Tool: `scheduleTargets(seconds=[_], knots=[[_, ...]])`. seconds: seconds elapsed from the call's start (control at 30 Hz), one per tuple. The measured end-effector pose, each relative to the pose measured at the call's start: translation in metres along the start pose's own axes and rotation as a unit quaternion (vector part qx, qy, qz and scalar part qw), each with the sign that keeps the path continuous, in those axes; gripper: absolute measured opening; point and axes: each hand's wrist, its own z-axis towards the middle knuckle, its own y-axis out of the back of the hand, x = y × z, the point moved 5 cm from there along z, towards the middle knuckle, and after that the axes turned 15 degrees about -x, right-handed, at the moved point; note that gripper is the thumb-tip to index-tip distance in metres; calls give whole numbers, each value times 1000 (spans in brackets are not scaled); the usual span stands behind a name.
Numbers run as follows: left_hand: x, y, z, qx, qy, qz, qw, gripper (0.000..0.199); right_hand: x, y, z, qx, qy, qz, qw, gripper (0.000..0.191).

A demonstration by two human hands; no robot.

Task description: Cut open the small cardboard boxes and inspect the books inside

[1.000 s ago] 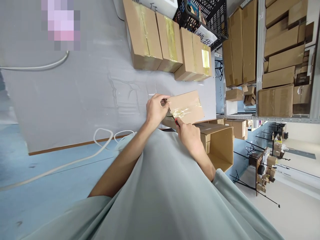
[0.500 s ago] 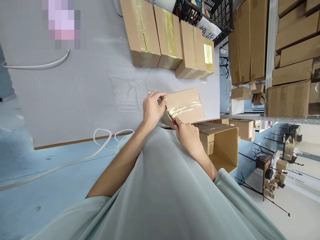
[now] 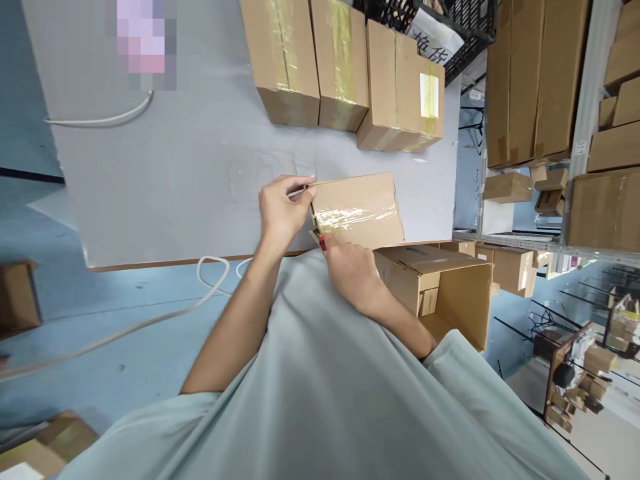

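A small cardboard box with shiny clear tape lies on the grey tabletop, near the edge closest to my body. My left hand pinches the box's upper left corner between thumb and fingers. My right hand is closed around a red and black utility knife, mostly covered by the fingers. The knife's front end is at the lower left edge of the box, by the taped end. Whether the blade is inside the cardboard I cannot tell.
Several taped cartons stand in a row at the table's far side, beside a black plastic crate. An open carton sits below the table edge on the right. A white cable hangs at the left. Shelves hold more boxes.
The view has shifted, and the hands and box appear further left. The knife has moved down along the box's left edge, towards my body. My left hand keeps its pinch.
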Motion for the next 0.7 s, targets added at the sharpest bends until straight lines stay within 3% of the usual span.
scheduleTargets(seconds=[0.1,0.2,0.3,0.4,0.47,0.57,0.7], knots=[[-1,-3,2,4,13,-8,1000,18,-8,-7,-16,24,-10,-3,1000,49],[-5,-2,2,9,15,-8,1000,17,-33,-9,-36,29,-12,21,999,56],[-9,-2,1,15,24,-5,1000,16,-84,-7,-35,-59,-88,72,992,57],[-15,-8,2,4,31,-12,999,16,-144,-15,-18,-182,-232,96,951,60],[-19,-15,5,-3,31,-17,999,16,-168,-30,-4,-215,-277,112,930,63],[-25,-25,15,-1,21,-12,1000,15,-176,-50,11,-234,-275,151,920,61],[-26,-23,33,5,-6,1,1000,19,-160,-56,19,-245,-277,196,908,59]])
